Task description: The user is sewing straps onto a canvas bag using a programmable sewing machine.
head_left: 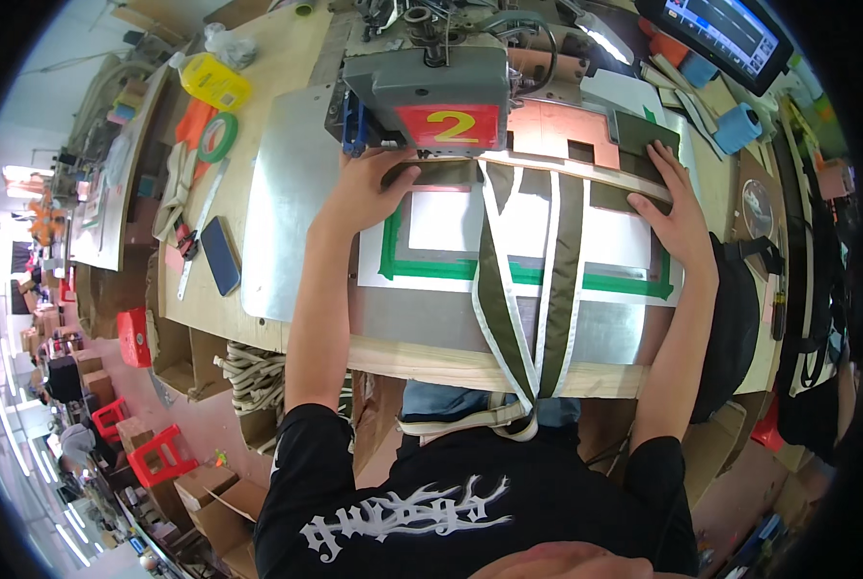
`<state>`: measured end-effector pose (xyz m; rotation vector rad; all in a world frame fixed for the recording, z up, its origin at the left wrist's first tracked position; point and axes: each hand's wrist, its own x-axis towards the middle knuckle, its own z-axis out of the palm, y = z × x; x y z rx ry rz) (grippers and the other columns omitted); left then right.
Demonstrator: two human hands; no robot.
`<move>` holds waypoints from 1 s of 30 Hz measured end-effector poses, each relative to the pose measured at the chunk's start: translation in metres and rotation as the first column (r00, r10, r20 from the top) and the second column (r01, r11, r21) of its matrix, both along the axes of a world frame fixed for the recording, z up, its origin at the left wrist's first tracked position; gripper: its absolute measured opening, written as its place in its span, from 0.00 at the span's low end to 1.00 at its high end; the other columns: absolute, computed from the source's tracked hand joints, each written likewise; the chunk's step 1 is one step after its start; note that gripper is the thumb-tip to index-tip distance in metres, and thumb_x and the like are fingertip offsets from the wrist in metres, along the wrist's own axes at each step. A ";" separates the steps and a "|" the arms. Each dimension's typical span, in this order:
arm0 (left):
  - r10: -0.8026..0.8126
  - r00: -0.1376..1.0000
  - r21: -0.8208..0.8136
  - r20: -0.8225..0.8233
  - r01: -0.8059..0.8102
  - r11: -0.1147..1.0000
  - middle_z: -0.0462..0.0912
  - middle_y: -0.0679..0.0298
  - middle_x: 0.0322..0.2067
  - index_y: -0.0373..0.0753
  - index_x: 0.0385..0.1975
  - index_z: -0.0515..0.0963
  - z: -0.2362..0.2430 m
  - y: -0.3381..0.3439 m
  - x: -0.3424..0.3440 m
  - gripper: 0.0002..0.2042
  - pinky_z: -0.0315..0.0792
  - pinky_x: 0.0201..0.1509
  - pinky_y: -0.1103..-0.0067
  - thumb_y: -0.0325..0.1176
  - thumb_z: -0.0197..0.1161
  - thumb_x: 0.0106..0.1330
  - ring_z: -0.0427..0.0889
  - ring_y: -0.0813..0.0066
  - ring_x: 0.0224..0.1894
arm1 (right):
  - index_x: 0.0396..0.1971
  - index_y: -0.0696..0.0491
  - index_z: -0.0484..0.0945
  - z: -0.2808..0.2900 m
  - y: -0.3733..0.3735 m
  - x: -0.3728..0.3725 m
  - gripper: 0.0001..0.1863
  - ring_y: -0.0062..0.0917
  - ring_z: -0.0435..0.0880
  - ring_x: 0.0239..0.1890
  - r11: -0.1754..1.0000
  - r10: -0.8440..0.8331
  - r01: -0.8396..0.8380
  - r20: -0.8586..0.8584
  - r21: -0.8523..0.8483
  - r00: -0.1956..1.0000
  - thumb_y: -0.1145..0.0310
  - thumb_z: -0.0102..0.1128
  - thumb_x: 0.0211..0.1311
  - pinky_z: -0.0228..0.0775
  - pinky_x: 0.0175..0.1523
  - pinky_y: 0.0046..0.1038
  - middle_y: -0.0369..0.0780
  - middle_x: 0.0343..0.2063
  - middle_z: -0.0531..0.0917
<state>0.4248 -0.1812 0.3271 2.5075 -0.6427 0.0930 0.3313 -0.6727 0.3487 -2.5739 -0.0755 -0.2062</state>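
Note:
A long olive-green strap with white edging (441, 174) lies sideways beneath the head of an industrial sewing machine (427, 92). At its left end is my left hand (369, 188), thumb apart from the forefinger and fingers laid on the fabric; the machine partly hides the fingertips. My right hand (673, 207) rests on the strap's right end with fingers spread. Two olive straps with white edges, a left one (499, 285) and a right one (564, 280), run from the long strap over the table edge to my lap. Below them is a white template framed with green tape (431, 270).
A metal plate (277, 222) covers the wooden table. Left of it lie a phone (221, 256), a green tape roll (218, 137) and a yellow bottle (211, 82). A screen (726, 39) and blue thread cone (737, 127) stand at the right, above a black bag (731, 328).

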 end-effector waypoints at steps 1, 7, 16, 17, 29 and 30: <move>-0.005 1.000 -0.003 0.000 0.005 1.000 0.92 0.45 0.48 0.34 0.53 0.90 0.000 0.001 0.000 0.19 0.67 0.75 0.62 0.46 0.72 0.77 0.82 0.48 0.58 | 0.82 0.49 0.71 0.003 0.002 -0.001 0.42 0.40 0.59 0.89 0.999 -0.002 0.002 -0.009 0.033 1.000 0.54 0.76 0.72 0.53 0.90 0.43 0.43 0.84 0.68; 0.005 0.999 0.031 -0.040 -0.003 1.000 0.92 0.48 0.53 0.36 0.58 0.90 -0.001 0.000 0.000 0.19 0.76 0.68 0.61 0.44 0.72 0.77 0.87 0.48 0.59 | 0.81 0.49 0.73 -0.004 -0.012 -0.002 0.41 0.39 0.59 0.89 0.997 0.020 -0.021 0.010 0.074 1.000 0.58 0.77 0.72 0.52 0.90 0.42 0.43 0.84 0.69; -0.008 1.000 0.062 -0.023 0.009 0.998 0.94 0.49 0.50 0.33 0.54 0.90 0.004 0.001 0.004 0.19 0.74 0.66 0.60 0.43 0.73 0.74 0.87 0.48 0.56 | 0.82 0.51 0.72 -0.009 -0.018 0.003 0.40 0.39 0.57 0.89 0.981 0.040 -0.039 0.003 0.191 0.999 0.66 0.75 0.72 0.51 0.90 0.41 0.42 0.85 0.68; -0.011 0.999 0.066 -0.032 0.013 0.998 0.94 0.50 0.49 0.33 0.54 0.90 0.003 0.001 0.004 0.20 0.73 0.67 0.60 0.44 0.73 0.74 0.87 0.49 0.56 | 0.82 0.51 0.72 -0.009 -0.019 0.004 0.40 0.39 0.57 0.89 0.981 0.039 -0.039 0.005 0.189 0.999 0.66 0.75 0.72 0.51 0.90 0.41 0.42 0.85 0.68; 0.011 0.999 0.089 -0.042 -0.007 0.996 0.94 0.52 0.48 0.34 0.55 0.90 -0.002 0.003 0.006 0.20 0.68 0.70 0.60 0.45 0.72 0.75 0.86 0.51 0.57 | 0.81 0.48 0.73 -0.012 -0.023 0.004 0.39 0.41 0.61 0.88 0.986 0.046 -0.057 0.070 0.158 0.996 0.63 0.76 0.72 0.57 0.88 0.41 0.41 0.84 0.68; 0.010 0.999 0.081 -0.034 -0.007 0.997 0.94 0.52 0.47 0.34 0.55 0.90 -0.001 0.002 0.004 0.21 0.67 0.70 0.60 0.46 0.72 0.75 0.86 0.51 0.56 | 0.81 0.47 0.73 -0.012 -0.023 0.001 0.39 0.41 0.61 0.88 0.985 0.049 -0.059 0.062 0.163 0.997 0.64 0.76 0.72 0.56 0.88 0.41 0.41 0.85 0.67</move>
